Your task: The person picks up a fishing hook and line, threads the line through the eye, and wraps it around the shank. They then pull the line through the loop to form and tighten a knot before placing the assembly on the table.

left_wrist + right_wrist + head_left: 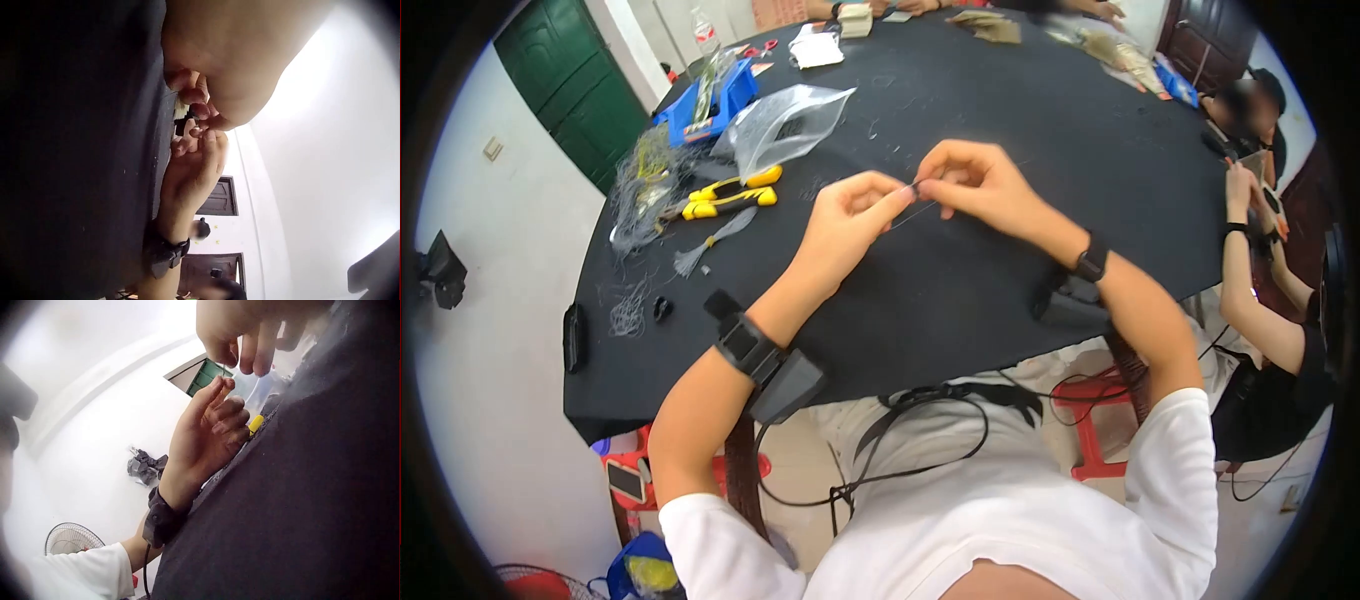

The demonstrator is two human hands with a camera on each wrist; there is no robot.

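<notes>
Over the black-covered table my two hands meet fingertip to fingertip. My left hand (853, 220) pinches a thin grey strand (913, 216) between thumb and forefinger. From the other side my right hand (985, 190) pinches at a small dark piece (916, 187) on the strand, its other fingers curled. Between the two sets of fingertips in the right wrist view, a short dark length of strand (224, 370) shows. The fingers hide most of the small piece. In the left wrist view the right hand (194, 172) faces the left one, their fingertips close together.
Left on the table (960, 290) lie yellow-handled pliers (730, 203), a tied bundle of grey strands (715, 243), a tangle of strands (640, 190), a clear plastic bag (785, 125) and a blue bin (710, 105). Another person (1270, 310) sits at the right edge.
</notes>
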